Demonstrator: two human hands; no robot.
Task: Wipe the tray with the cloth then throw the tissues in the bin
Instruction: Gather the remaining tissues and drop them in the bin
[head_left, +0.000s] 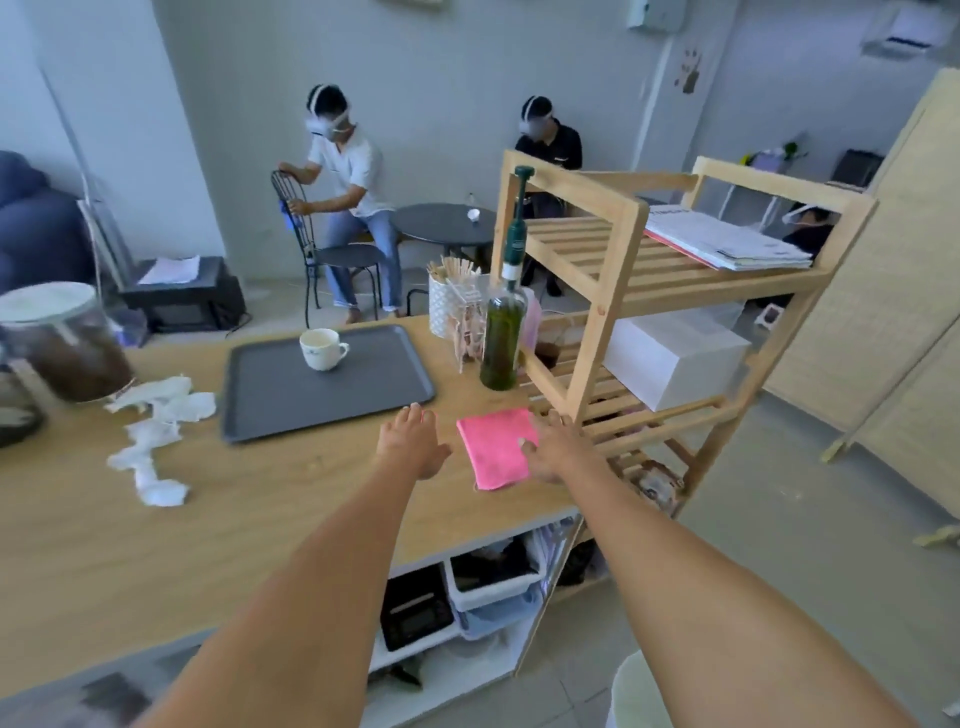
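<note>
While both my hands hover low over the desk (291, 499):
Cloth (496, 448): pink, folded, flat near the right edge, beside the tray.
Tray (291, 400): grey, carrying a white cup (322, 349).
Tissues (156, 436): crumpled, left of the tray.
Right hand (558, 449): fingers spread, thumb touching the cloth.
Left hand (413, 441): open, empty.

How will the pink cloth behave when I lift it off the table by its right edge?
The pink cloth will probably go floppy: it lies flat and folded, so layers may fall open and hang. It looks thin, so likely very light. The right hand touches its right edge and the left hand rests beside it; pinching through all layers should keep it folded.
</note>
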